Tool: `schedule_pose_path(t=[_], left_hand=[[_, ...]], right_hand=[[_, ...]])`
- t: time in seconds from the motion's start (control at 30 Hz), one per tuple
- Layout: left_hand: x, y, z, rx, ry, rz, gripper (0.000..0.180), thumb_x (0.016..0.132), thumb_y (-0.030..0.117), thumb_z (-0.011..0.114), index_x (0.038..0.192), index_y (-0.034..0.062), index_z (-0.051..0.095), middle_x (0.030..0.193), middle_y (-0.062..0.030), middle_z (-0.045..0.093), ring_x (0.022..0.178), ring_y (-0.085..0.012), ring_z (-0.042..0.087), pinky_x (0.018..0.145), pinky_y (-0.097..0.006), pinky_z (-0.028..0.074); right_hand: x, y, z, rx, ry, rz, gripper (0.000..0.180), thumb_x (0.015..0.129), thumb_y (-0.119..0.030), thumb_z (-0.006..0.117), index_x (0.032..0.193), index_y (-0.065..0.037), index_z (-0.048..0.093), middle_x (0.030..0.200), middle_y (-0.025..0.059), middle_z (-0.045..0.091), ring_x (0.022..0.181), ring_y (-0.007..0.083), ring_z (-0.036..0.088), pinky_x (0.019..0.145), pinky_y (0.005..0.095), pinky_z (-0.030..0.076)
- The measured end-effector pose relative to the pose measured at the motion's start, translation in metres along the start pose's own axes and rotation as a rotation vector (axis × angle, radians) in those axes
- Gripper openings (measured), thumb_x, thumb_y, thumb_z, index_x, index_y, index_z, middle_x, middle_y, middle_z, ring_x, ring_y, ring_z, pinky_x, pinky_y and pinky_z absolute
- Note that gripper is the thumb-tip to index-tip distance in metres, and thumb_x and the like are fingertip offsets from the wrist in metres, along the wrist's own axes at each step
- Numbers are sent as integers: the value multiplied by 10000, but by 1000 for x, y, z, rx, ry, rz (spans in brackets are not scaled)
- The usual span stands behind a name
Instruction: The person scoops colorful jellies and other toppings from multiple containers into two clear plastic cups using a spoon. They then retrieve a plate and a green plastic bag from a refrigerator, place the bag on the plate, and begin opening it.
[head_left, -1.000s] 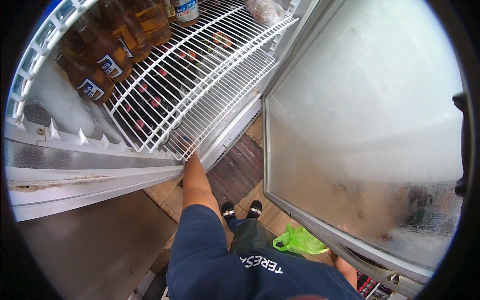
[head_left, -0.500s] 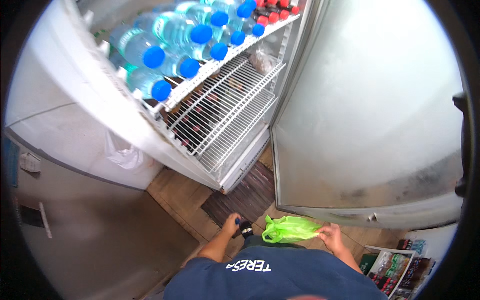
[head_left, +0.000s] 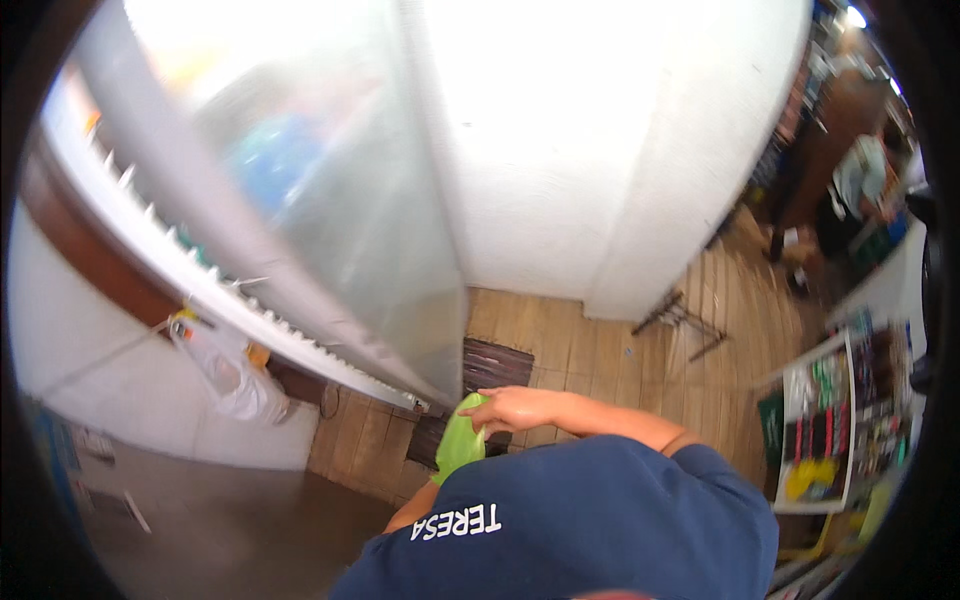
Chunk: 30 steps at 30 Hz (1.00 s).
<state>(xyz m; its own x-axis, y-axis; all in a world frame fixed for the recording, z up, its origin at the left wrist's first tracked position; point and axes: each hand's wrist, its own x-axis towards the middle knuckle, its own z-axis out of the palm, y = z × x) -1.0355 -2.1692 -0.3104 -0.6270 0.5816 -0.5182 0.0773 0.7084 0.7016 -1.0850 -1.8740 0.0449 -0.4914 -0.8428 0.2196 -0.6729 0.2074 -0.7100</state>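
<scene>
My right hand (head_left: 505,408) reaches in from the right across my front, its fingers closed on a bright green plastic bag (head_left: 460,440). The bag hangs down beside the lower edge of a tall cooler's glass door (head_left: 370,230). That door now stands against the white cooler body (head_left: 300,330), and blurred blue shapes show through its fogged pane. Only a bit of my left forearm (head_left: 408,508) is visible at the lower left; the hand itself is hidden by the green bag and my dark blue shirt.
A dark striped mat (head_left: 497,366) lies on the wood-look floor (head_left: 560,335). White plastic bags (head_left: 235,380) hang by the left wall. Right are a white rack (head_left: 815,430) of packaged goods and a dark metal frame (head_left: 682,322). Another person (head_left: 860,190) is at the far right.
The cooler door has swung from wide open to the cooler body, covering the bottles and shelves. My right hand has moved left with the green bag. My left hand has gone out of sight.
</scene>
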Motion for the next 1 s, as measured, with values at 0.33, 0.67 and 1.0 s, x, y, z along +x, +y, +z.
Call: schedule_pose_path(t=[0.33, 0.67, 1.0], left_hand=[[61, 109, 16, 163, 28, 105, 325, 739, 281, 729, 981, 114, 591, 967, -145, 654, 896, -303, 633, 778, -377, 492], [219, 292, 164, 319, -272, 271, 316, 729, 211, 739, 987, 112, 585, 960, -122, 655, 881, -279, 633, 765, -364, 496], [256, 679, 363, 480, -457, 772, 399, 686, 190, 816, 981, 72, 575, 887, -98, 677, 824, -240, 658, 749, -369, 509]], right_hand=[[-311, -123, 0, -28, 1066, 806, 201, 955, -258, 553, 1034, -75, 526, 724, 100, 611, 670, 220, 609, 609, 349, 456], [-578, -230, 105, -92, 1960, 1019, 203, 959, -222, 563, 1042, -46, 510, 794, 92, 608, 718, 147, 572, 670, 293, 459], [-767, -300, 186, -637, 2829, 1203, 264, 1013, -258, 429, 1112, -27, 509, 950, 70, 587, 898, 131, 536, 806, 316, 449]])
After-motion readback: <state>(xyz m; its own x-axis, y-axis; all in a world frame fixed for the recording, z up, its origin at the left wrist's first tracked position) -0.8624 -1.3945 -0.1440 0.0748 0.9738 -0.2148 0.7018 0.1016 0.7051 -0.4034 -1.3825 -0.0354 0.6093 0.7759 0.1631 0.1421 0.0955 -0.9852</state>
